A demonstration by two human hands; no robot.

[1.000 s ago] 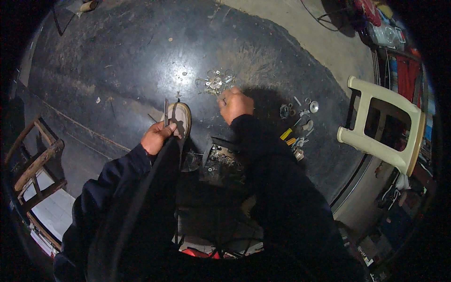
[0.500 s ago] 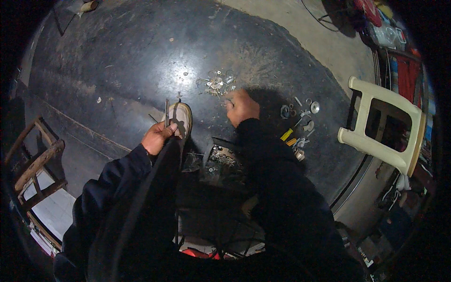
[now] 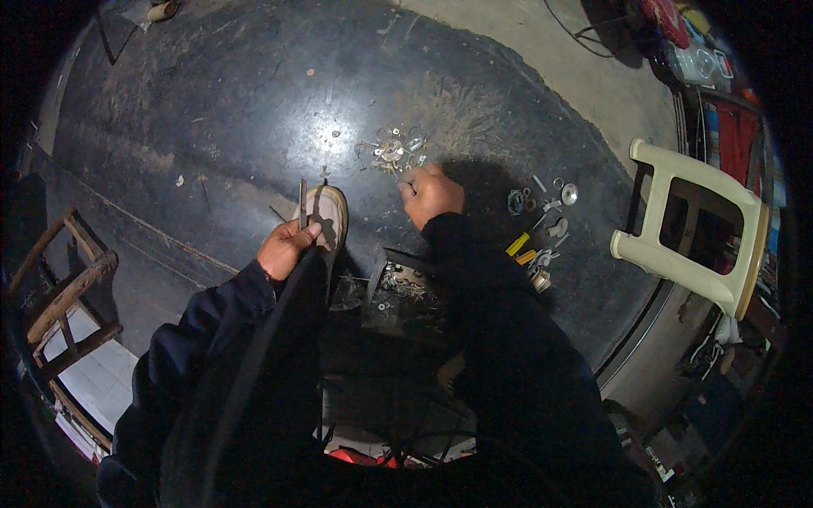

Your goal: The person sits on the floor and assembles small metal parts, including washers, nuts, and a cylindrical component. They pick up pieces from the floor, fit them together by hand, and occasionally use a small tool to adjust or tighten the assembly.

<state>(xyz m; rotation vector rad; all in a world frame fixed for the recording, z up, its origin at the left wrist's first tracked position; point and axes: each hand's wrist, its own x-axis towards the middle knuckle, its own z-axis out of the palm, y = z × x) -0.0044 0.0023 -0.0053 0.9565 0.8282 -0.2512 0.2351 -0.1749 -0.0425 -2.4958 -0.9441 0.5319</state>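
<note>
My left hand (image 3: 284, 248) is closed around a narrow, flat metal strip (image 3: 303, 201), which stands up from the fingers beside my light-coloured shoe (image 3: 334, 213). My right hand (image 3: 433, 196) hovers low over the dark floor with its fingers curled in a pinch; whatever they hold is too small or too hidden to name. Just beyond its fingertips lies a loose pile of small metal hardware (image 3: 392, 152), with washers and bent wire-like pieces in it. Between my legs sits a dark open box (image 3: 373, 275) of small metal parts, partly covered by my right sleeve.
Right of my right arm lie a yellow-handled screwdriver (image 3: 517, 244), a round metal disc (image 3: 569, 195) and several metal pieces. A cream plastic stool (image 3: 648, 199) lies on its side at the right. A wooden chair frame (image 3: 72, 288) stands at the left.
My right hand has shifted slightly left, its fingers still curled by the hardware pile. The left hand keeps its hold on the metal strip.
</note>
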